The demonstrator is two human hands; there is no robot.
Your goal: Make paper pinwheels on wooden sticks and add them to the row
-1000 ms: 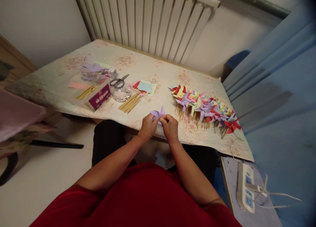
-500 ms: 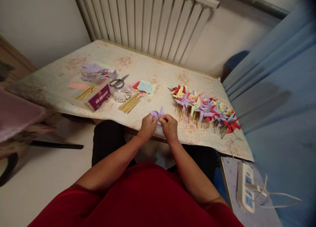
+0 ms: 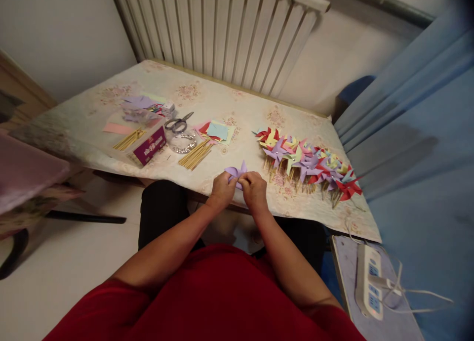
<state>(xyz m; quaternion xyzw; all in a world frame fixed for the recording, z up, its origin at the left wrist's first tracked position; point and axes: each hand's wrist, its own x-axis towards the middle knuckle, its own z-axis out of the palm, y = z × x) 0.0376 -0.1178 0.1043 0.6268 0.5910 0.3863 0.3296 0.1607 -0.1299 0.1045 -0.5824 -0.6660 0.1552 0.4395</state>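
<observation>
Both my hands meet at the table's near edge, pinched together on a purple paper pinwheel. My left hand grips its left side and my right hand its right side, fingers curled round the folded paper. Only the upper vanes of the pinwheel show above my knuckles. A bundle of thin wooden sticks lies a little to the left, beyond my hands. To the right, a long heap of finished pinwheels in red, yellow, purple and pink lies on the table.
The table has a pale flowered cover and stands against a white radiator. On it are scissors, a coil of beads, coloured paper squares and a purple box with sticks. A power strip lies lower right.
</observation>
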